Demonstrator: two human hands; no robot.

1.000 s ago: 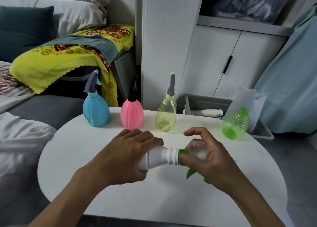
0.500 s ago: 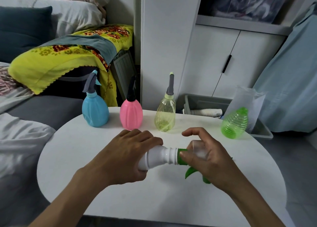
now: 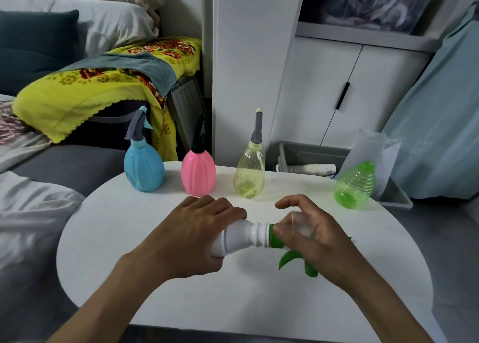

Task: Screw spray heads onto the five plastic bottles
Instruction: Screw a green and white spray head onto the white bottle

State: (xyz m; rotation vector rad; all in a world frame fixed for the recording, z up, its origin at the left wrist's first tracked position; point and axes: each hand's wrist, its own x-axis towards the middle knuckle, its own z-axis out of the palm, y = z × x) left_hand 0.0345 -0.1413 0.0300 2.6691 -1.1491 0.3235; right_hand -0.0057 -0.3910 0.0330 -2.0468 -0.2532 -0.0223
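1. A round, smooth white table (image 3: 145, 285) is carrying everything.
2. The left hand (image 3: 191, 236) is wrapping curled fingers round a glossy white bottle (image 3: 241, 236) above the table's middle; the bottle is lying nearly level, long axis left to right, ribbed neck pointing right.
3. The right hand (image 3: 311, 236) is pinching a green spray head (image 3: 276, 239) at that neck, forefinger raised and bent, its trigger hanging down.
4. A blue bottle (image 3: 143, 169), a pink bottle (image 3: 198, 175) and a clear yellow bottle (image 3: 248, 174) are standing upright in a row at the far edge, heads fitted.
5. A ridged, translucent green bottle (image 3: 355, 187) is sitting far right, headless.
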